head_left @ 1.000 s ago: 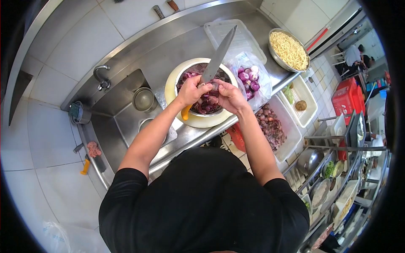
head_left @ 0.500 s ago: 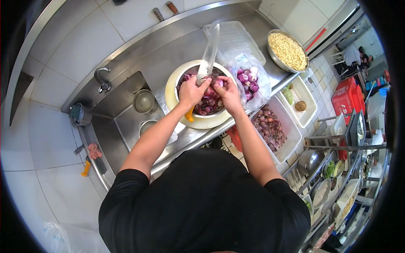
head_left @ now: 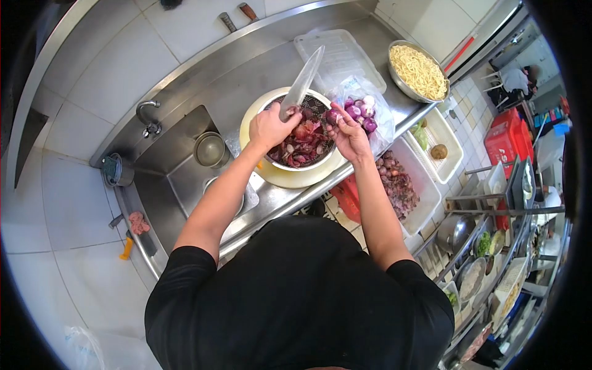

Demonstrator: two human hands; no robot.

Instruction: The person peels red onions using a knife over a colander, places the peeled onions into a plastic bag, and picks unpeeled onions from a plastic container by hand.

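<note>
My left hand (head_left: pixel 271 128) is closed around a knife (head_left: pixel 303 79), its broad blade pointing up and away; a bit of peel shows by the thumb. Below it sits a colander (head_left: pixel 285 166) full of dark red onion skins (head_left: pixel 303 140), resting on a round pale board (head_left: pixel 250 117). At the colander's right rim, my right hand (head_left: pixel 353 137) holds a purple onion (head_left: pixel 333 117) at its fingertips, palm partly turned up. Just beyond lies a clear plastic bag (head_left: pixel 383 126) with several peeled onions (head_left: pixel 359 110) in it.
A white bin (head_left: pixel 425 185) of unpeeled onions (head_left: pixel 398 188) stands below the counter edge at right. Behind are a bowl of noodles (head_left: pixel 419 71) and a clear plastic lid (head_left: pixel 345 52). A sink (head_left: pixel 160 197) with a metal pot (head_left: pixel 211 150) is at left.
My hands have moved apart. The right one has shifted right with the onion toward the bag, while the left has drawn left with the knife, its blade now tilted more to the right.
</note>
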